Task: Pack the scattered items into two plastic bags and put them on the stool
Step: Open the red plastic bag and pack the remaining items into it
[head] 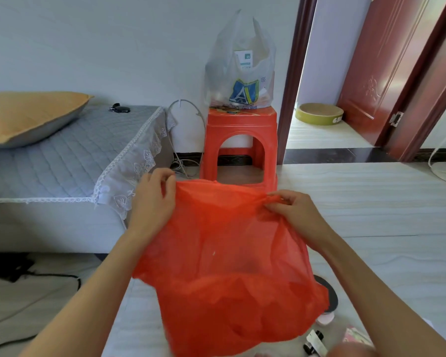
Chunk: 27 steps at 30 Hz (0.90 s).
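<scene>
I hold a thin red plastic bag (227, 266) up in front of me. My left hand (152, 202) pinches its upper left edge and my right hand (294, 212) pinches its upper right edge, so the bag hangs spread between them. Straight ahead, a red plastic stool (240, 132) stands against the wall. On its seat a clear plastic bag (240, 73) with a blue and yellow logo stands upright with items inside. Behind the red bag, at the lower right, loose items lie on the floor: a black round object (331, 297), a pink item (325, 319) and a small dark bottle (316, 341).
A bed (62, 161) with a grey quilted cover, lace trim and an orange pillow (29, 112) fills the left side. Cables (36, 276) run over the floor at the lower left. An open doorway (319, 130) with a red door (381, 60) is on the right.
</scene>
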{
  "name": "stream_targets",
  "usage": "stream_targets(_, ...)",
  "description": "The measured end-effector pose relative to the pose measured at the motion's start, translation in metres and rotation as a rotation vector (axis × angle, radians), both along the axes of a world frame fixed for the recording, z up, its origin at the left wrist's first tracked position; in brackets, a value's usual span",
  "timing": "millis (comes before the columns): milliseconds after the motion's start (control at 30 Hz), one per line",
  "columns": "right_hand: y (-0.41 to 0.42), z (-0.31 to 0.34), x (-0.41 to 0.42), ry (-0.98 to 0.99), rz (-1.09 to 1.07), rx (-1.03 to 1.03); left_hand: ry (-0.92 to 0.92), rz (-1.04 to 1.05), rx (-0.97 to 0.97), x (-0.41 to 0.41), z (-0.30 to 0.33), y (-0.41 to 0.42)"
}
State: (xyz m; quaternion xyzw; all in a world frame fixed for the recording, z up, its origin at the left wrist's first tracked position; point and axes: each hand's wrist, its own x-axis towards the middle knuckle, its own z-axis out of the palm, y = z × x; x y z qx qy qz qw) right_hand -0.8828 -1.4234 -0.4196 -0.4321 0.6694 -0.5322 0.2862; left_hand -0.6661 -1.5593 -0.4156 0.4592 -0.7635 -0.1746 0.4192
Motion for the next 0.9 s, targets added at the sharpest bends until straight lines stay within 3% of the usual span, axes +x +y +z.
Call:
stream_targets(133, -0.002, 0.003, 0.009, -0.031, 0.079, -0.016, -0.218, -0.425, -0.314, -0.021, 0.006, 0.022)
stream_targets(200, -0.005, 0.002, 0.009, -0.009, 0.088, -0.041, -0.427, -0.486, -0.393, -0.035, 0.0, 0.037)
stream_targets(267, -0.007, -0.001, 0.006, 0.088, 0.075, -0.057, -0.499, -0.465, -0.33, -0.039, -0.007, 0.039)
stream_targets(367, -0.009, -0.011, -0.006, 0.395, -0.006, 0.008, -0.415, -0.425, -0.227, -0.03, -0.015, 0.022)
stream_targets(533, -0.024, -0.007, -0.026, 0.638, 0.031, 0.087, -0.443, -0.39, -0.177, -0.024, -0.017, 0.0)
stream_targets(767, -0.054, -0.039, -0.061, 0.794, -0.043, 0.195, -0.212, -0.198, 0.107, -0.039, -0.053, -0.045)
stream_targets(833, -0.067, -0.067, -0.066, 0.921, -0.054, 0.226, -0.102, -0.131, 0.139, -0.045, -0.072, -0.053)
stream_targets(900, -0.084, -0.089, -0.072, 1.093, -0.086, 0.124, -0.009, -0.084, 0.155, -0.053, -0.092, -0.061)
